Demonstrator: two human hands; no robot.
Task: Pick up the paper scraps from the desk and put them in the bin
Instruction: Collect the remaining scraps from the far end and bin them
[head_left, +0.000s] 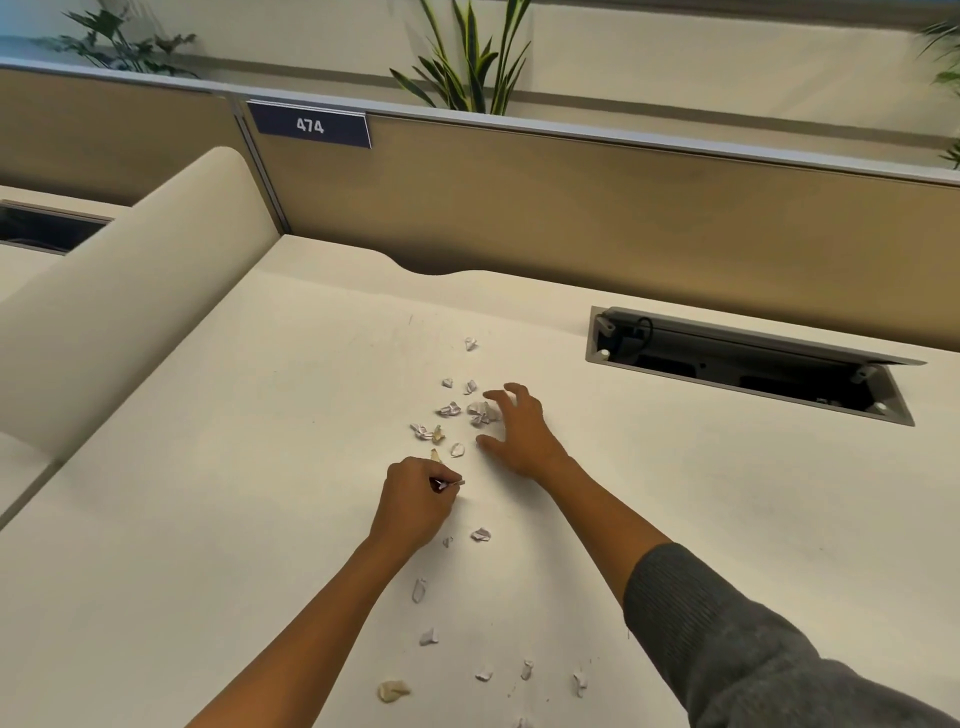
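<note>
Cream laminate covers the bench (218, 519), and paper scraps (449, 409) lie strewn from its middle toward the near edge. From where I watch, my left hand (413, 506) is curled at the bench's middle, fingers pinching a small scrap (445, 484) with more of the litter just beyond the knuckles. To its right, my right hand (519, 431) is spread wide, fingers arched and released, fingertips touching a crumpled clump (480, 413). Further right, an open cable hatch (748, 364) sits near the far edge.

Paper scraps (449, 409) lie on the desk (208, 519), left of the cable hatch (748, 364).
</note>
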